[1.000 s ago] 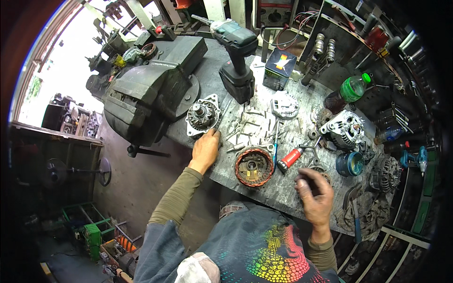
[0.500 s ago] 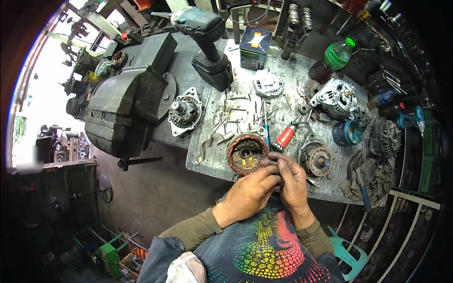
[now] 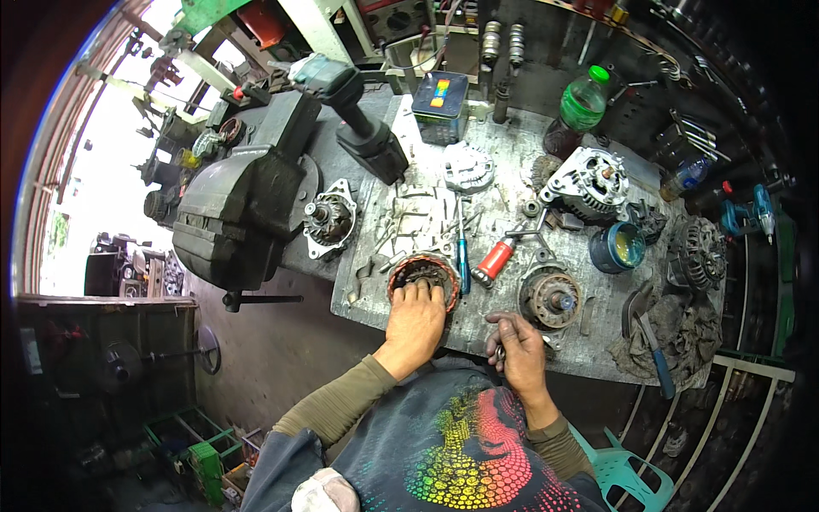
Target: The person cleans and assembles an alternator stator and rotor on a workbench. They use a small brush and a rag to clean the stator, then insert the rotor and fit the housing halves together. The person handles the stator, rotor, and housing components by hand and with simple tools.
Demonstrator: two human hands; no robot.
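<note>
Copper-wound ring (image 3: 454, 293): lies near the front left corner of the bench (image 3: 471, 311), close to the front edge, open side up.
Left hand (image 3: 415, 328): fingers bunched and dipped into the ring; their tips are hidden, so I cannot tell whether they grip anything inside.
Right hand (image 3: 518, 348): curled half closed by the front edge, holding a small metal piece (image 3: 501, 352), too small to make out.
Screwdriver (image 3: 463, 269): blue, just right of the ring, handle toward the front edge.
Red tool (image 3: 495, 262): slants just right of the screwdriver.
Round motor part (image 3: 550, 300): near the front edge, right of the red tool, shaft up.
Metal scraps (image 3: 418, 218): strewn behind the ring.
Left edge: a finned part (image 3: 330, 219) just beyond it, near a black vice (image 3: 230, 218).
Back edge: a power drill (image 3: 373, 145) near the left corner, then a dark tin (image 3: 439, 111) and a green-capped bottle (image 3: 583, 107).
Front right corner: a crumpled rag (image 3: 687, 337) and a blue-handled tool (image 3: 659, 367); an open jar (image 3: 607, 249) stands farther back.
</note>
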